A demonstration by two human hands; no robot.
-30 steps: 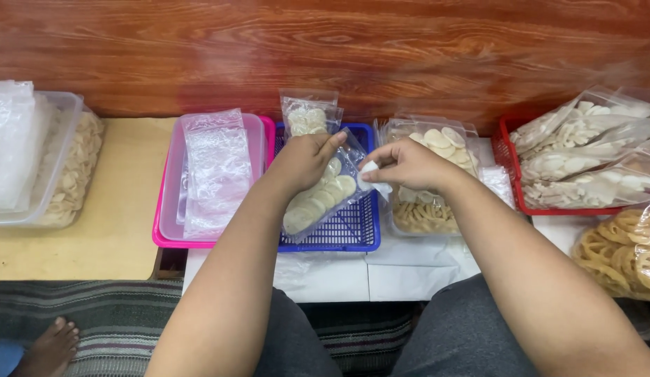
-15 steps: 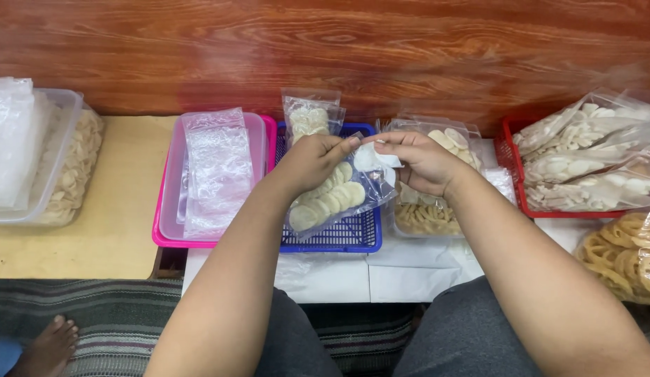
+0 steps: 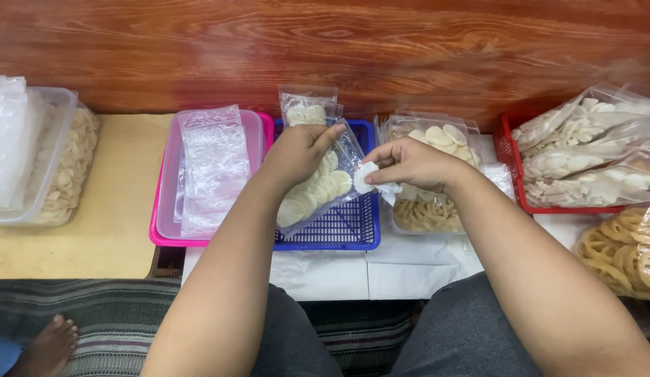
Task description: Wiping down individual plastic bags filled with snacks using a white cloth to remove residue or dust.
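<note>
- We see the left hand (image 3: 297,155) gripping the top edge of a clear plastic bag (image 3: 318,187), fingers curled over its mouth — the bag is part-filled with pale round crackers and hangs tilted down toward us.
- Right beside it, the right hand (image 3: 412,164) pinches a small white packet (image 3: 370,180) between thumb and fingertips, held just at the bag's open right-hand edge.
- Under both hands sits a blue mesh basket (image 3: 346,230); the bag hangs over it, and we cannot tell whether it touches the mesh.
- Just beyond the left hand, a second small bag of crackers (image 3: 307,110) stands upright against the wooden wall (image 3: 325,49).
- To the left of the left hand there is a pink tray (image 3: 161,234) carrying a clear lidded box with a stack of empty plastic bags (image 3: 213,164) on top.
- Well off to the left — a clear tub of crackers (image 3: 63,174) on the light wooden counter (image 3: 122,209).
- Directly behind and below the right hand, a clear container (image 3: 430,202) holds white round crackers on top and yellowish ones beneath.
- To the right of the right hand, a red basket (image 3: 510,181) is piled with filled cracker bags, and nearer us lies a bag of yellow ring-shaped snacks (image 3: 622,255).
- At the lower left, a bare foot (image 3: 49,345) rests on the striped mat.
</note>
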